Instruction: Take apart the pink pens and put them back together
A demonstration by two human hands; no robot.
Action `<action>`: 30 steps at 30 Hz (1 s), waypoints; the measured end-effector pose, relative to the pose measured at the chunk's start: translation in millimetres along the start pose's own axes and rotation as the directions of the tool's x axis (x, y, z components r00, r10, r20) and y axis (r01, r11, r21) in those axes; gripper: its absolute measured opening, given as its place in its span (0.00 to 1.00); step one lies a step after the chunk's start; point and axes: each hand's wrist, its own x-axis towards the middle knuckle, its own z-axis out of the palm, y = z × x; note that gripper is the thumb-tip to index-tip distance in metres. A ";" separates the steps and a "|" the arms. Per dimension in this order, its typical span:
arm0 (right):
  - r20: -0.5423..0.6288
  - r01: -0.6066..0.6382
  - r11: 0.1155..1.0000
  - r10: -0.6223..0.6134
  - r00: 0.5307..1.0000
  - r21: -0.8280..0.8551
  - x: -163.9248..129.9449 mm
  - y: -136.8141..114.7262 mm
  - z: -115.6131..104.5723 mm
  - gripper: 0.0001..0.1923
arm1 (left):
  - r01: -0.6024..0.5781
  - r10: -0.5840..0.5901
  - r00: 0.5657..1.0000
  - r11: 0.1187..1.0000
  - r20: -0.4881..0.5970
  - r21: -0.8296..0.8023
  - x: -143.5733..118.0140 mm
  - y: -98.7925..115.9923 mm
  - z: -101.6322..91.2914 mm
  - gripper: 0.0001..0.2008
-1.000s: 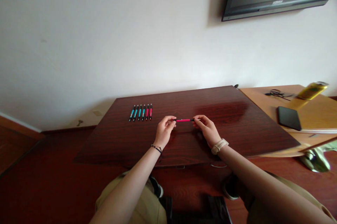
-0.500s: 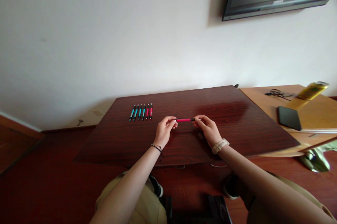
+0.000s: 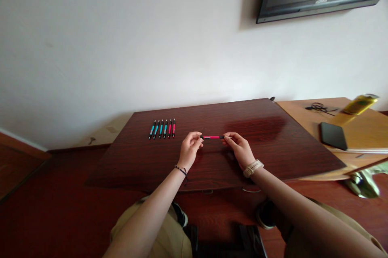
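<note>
Pen work over the dark red-brown wooden tabletop [image 3: 260, 145]. The slim pink pen with black ends [image 3: 212, 137] is held level just above the board, between the two hands. The left hand [image 3: 189, 149] pinches one black end with fingertips closed on it; the right hand [image 3: 239, 147] pinches the other end the same way, a pale wristband behind it.

Handling judgement: light, stiff plastic, smooth and likely a little slippery along the pink barrel. The black end sections look the better hold, taken with thumb and forefinger. A fine tip seems to project at the right end, though it is too small to be sure.

Row of six pens [image 3: 162, 129], four teal and two pink, lies side by side on the board's far left, well apart from the hands. On the lighter wooden desk [image 3: 363, 129] to the right: a black phone [image 3: 332, 135], a yellow-green can [image 3: 360, 104], a coiled black cable [image 3: 318, 107].

Against a second ago: the pen sits barely higher in view, the left fingers have crept slightly inward along it. The row of pens is unchanged.
</note>
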 end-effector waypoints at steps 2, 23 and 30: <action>0.003 0.000 1.000 0.000 1.000 -0.006 0.5 0.9 -0.5 0.21 | -0.003 0.003 1.000 1.000 0.005 0.013 0.3 -1.2 -0.5 0.13; 0.000 -0.011 1.000 0.011 1.000 0.013 1.9 4.5 -1.1 0.21 | -0.009 0.010 1.000 1.000 -0.017 0.015 0.1 2.4 1.4 0.14; -0.006 -0.013 1.000 0.013 1.000 0.015 0.7 1.7 -0.2 0.22 | 0.001 -0.001 1.000 0.999 -0.015 0.039 0.5 1.9 1.5 0.15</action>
